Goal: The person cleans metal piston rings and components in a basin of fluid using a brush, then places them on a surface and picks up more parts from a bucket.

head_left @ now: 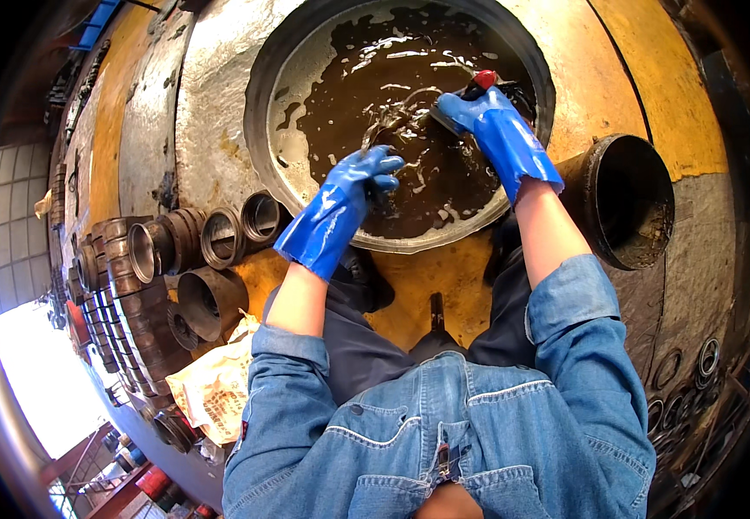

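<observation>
A wide round tub [261, 130] holds murky brown liquid with pale foam along its left side. Both my hands wear long blue rubber gloves and are over it. My left hand [353, 186] is closed at the near left part of the liquid, its fingers curled at a curved metal part [373, 131] that lies partly under the surface. Farther to the right, my right hand [480, 111] grips a tool with a red end [485, 79]; a flat grey edge shows below its fingers. Ripples and glare hide the shape of the submerged part.
A large dark metal cylinder [626, 203] lies open-ended right of the tub. Several metal rings and sleeves [222, 238] line the left side, beside a crumpled paper sack [217, 385]. More rings [708, 356] lie at the lower right. The floor plates [431, 290] are worn yellow.
</observation>
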Demonstrator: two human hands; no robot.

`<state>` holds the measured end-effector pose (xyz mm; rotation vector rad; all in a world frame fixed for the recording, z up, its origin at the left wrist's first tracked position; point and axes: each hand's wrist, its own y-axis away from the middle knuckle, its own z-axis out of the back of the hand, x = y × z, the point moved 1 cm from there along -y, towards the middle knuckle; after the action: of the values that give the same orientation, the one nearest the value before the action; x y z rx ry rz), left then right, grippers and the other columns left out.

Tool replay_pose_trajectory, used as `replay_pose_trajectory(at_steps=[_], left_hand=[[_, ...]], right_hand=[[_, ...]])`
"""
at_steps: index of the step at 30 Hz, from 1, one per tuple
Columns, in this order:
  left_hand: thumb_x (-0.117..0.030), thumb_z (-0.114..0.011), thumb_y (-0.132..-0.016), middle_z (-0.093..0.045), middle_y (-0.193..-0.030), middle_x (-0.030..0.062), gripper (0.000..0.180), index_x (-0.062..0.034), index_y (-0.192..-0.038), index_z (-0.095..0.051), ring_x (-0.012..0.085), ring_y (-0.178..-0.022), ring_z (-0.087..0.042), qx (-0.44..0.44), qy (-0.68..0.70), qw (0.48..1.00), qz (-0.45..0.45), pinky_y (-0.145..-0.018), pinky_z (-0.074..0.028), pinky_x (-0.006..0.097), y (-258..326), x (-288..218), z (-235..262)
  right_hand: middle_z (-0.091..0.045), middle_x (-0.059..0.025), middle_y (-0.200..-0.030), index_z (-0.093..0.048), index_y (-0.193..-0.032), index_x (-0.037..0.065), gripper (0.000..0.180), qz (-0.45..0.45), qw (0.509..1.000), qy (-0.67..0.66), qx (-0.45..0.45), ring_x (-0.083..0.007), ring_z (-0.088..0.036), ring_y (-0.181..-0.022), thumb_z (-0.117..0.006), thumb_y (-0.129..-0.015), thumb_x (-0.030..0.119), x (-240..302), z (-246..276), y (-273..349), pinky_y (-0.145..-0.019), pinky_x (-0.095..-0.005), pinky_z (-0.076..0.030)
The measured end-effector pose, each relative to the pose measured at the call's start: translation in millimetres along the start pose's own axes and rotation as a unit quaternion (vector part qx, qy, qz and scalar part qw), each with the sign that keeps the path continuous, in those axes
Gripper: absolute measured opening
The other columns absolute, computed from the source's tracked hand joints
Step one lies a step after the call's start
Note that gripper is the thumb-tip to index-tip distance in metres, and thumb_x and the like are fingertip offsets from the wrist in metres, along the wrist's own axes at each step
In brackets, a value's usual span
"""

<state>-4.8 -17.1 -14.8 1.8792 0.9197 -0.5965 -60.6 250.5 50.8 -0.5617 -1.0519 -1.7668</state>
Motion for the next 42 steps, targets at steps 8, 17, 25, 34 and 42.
replay_pose_trajectory(at_steps=[8,17,25,34,42], left_hand=[[-0.02,-0.06,-0.104,-0.073,-0.11,0.0073,0.031,0.0012,-0.125,-0.067,0.0173,-0.092,-0.068,-0.082,-0.139,0.983,-0.093,-0.085,-0.055,0.032,36,-18,-7],[-0.013,-0.067,-0.1,-0.075,-0.111,0.0131,0.035,0.0045,-0.13,-0.062,0.02,-0.093,-0.07,-0.082,-0.107,0.988,-0.071,-0.091,-0.055,0.032,31,-13,9],[-0.008,-0.064,-0.099,-0.071,-0.119,0.0082,0.035,0.0017,-0.133,-0.064,0.0168,-0.104,-0.067,-0.027,-0.089,0.989,-0.116,-0.096,-0.053,0.031,26,-10,6],[-0.004,-0.066,-0.093,-0.071,-0.108,0.0039,0.036,0.0023,-0.128,-0.067,0.0137,-0.093,-0.064,-0.016,-0.098,0.989,-0.112,-0.085,-0.051,0.027,13,-9,20],[-0.009,-0.066,-0.096,-0.072,-0.123,0.0097,0.043,0.0031,-0.137,-0.061,0.0163,-0.1,-0.067,-0.016,-0.129,0.986,-0.105,-0.093,-0.053,0.03,27,-16,0]], right_hand=[[-0.078,-0.0132,-0.096,-0.078,-0.1,0.006,0.041,0.17,0.958,-0.03,0.231,-0.0175,-0.072,-0.09,-0.078,-0.083,0.044,26,-100,-7,-0.085,-0.032,-0.056],[-0.075,-0.0098,-0.085,-0.075,-0.092,0.008,0.04,0.039,0.988,0.018,0.149,-0.019,-0.068,-0.08,-0.075,-0.082,0.046,14,-58,-25,-0.076,-0.0355,-0.054],[-0.077,-0.0173,-0.094,-0.079,-0.102,0.009,0.047,0.148,0.968,0.034,0.2,-0.0266,-0.073,-0.087,-0.069,-0.082,0.05,51,-76,15,-0.081,-0.0384,-0.056],[-0.077,-0.0127,-0.092,-0.079,-0.105,0.011,0.048,0.132,0.963,-0.001,0.234,-0.0236,-0.071,-0.084,-0.07,-0.083,0.052,55,-58,21,-0.08,-0.0358,-0.055],[-0.073,-0.0093,-0.086,-0.076,-0.101,0.007,0.045,0.015,0.991,-0.009,0.132,-0.0203,-0.067,-0.079,-0.066,-0.086,0.048,27,-76,-15,-0.077,-0.0366,-0.051]])
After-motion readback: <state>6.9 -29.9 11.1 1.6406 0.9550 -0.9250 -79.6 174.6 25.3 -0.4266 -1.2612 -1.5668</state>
